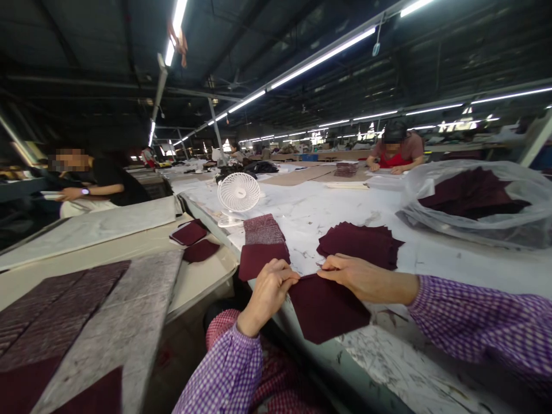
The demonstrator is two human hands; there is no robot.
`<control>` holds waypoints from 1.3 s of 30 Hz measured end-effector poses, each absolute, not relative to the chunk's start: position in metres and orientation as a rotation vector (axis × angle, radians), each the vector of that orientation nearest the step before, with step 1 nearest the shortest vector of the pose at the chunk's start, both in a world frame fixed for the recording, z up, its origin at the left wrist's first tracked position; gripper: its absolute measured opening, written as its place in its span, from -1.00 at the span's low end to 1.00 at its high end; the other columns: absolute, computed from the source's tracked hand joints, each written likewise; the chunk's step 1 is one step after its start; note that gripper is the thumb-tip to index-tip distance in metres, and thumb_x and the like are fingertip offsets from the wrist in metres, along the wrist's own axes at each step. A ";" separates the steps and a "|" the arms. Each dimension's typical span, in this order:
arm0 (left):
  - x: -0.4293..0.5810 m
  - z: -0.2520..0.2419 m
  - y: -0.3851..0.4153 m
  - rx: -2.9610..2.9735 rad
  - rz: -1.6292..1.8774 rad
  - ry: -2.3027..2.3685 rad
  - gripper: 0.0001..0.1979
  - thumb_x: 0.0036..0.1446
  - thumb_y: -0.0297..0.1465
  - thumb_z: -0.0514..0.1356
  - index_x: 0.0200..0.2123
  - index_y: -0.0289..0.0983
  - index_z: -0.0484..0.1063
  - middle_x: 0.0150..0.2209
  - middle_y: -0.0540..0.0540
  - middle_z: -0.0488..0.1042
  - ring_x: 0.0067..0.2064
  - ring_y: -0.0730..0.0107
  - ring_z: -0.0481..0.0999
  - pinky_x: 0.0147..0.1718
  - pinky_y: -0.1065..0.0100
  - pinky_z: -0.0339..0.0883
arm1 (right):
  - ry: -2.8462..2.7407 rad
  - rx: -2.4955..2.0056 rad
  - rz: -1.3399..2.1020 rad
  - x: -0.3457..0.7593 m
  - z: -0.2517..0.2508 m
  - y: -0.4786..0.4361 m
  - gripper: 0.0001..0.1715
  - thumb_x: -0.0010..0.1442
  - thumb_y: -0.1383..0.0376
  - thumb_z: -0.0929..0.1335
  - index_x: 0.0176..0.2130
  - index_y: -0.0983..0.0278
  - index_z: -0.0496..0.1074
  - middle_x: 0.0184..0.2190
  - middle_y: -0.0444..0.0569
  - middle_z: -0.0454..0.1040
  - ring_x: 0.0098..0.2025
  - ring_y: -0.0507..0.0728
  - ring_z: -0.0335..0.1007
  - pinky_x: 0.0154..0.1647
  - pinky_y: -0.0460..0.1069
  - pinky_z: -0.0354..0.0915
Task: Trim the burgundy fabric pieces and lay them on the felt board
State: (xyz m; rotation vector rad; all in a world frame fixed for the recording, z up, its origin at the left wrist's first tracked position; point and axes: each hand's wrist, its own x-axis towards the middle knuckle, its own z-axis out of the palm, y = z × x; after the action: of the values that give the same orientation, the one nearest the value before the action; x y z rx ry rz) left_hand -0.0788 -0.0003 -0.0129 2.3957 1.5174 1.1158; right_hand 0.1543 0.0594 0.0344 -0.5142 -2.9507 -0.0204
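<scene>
A dark maroon fabric piece [330,310] with angled corners hangs over the near edge of the white table. My left hand [271,287] pinches its upper left corner between thumb and fingers. Along the same top edge, my right hand [353,276] is closed on the cloth, thumb and fingertips together. Just behind my right hand lies a fanned stack of maroon fabric pieces [362,241]. Beyond my left hand sits another pile of maroon pieces [263,259], with speckled maroon-and-white pieces [264,229] behind it.
A white fan [238,192] stands behind the piles. At right, a clear plastic bag [414,215] holds maroon cloth. A lower side table [207,276] on the left carries maroon pieces and a grey speckled board [116,310]. Co-workers sit at far left and across the table.
</scene>
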 end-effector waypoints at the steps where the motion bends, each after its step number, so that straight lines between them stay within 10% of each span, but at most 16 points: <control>1: -0.079 -0.014 -0.001 2.420 1.116 1.524 -0.82 0.18 -0.43 0.11 -0.36 -0.24 0.52 -0.38 -0.04 0.43 -0.28 0.37 0.34 -0.25 0.33 0.23 | -2.996 -0.514 -0.069 0.153 0.037 0.060 -0.47 0.05 0.60 0.18 -0.02 0.34 0.39 -0.18 0.10 0.35 -0.17 0.15 0.25 -0.12 0.02 0.23; 9: -0.079 -0.017 -0.003 2.504 1.107 1.530 -0.76 0.24 -0.38 0.04 -0.33 -0.23 0.50 -0.37 -0.05 0.41 -0.29 0.36 0.31 -0.25 0.32 0.20 | -3.156 -0.509 -0.348 0.130 0.048 0.059 -0.32 0.03 0.57 0.18 0.11 0.19 0.32 -0.32 0.04 0.33 -0.28 0.13 0.27 -0.08 0.08 0.18; 21: -0.108 -0.012 -0.013 2.178 1.353 1.449 -0.83 0.19 -0.41 0.09 -0.37 -0.27 0.47 -0.33 -0.08 0.46 -0.23 0.36 0.40 -0.19 0.33 0.29 | -3.151 -0.470 -0.595 0.102 0.053 0.054 -0.37 0.14 0.48 0.20 0.13 0.01 0.27 -0.36 0.01 0.39 -0.58 0.02 0.16 -0.54 -0.06 0.00; 29: -0.141 -0.028 -0.009 2.386 1.060 1.716 -0.56 0.01 -0.45 0.25 0.01 -0.19 0.36 0.07 -0.12 0.38 0.18 0.17 0.22 0.16 0.04 0.06 | -3.075 -0.769 0.304 0.112 0.053 0.081 -0.69 0.13 0.26 0.34 -0.09 0.27 0.38 -0.37 -0.07 0.40 -0.34 0.08 0.32 -0.33 -0.07 0.18; 39: -0.136 -0.018 0.004 2.410 1.011 1.899 -0.74 0.20 -0.46 0.01 -0.15 -0.25 0.47 -0.14 -0.12 0.51 -0.11 0.27 0.45 -0.07 0.23 0.31 | -2.841 -1.056 0.495 0.180 0.091 0.159 -0.66 0.16 0.12 0.21 -0.34 0.33 0.38 -0.43 -0.05 0.42 -0.40 0.08 0.29 -0.40 -0.06 0.17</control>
State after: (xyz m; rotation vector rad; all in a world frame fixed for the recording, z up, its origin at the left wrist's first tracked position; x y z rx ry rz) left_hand -0.1358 0.0045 -0.0185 2.4102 1.8986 1.0107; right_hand 0.1801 0.1588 0.0906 -1.0562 -2.8406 0.4953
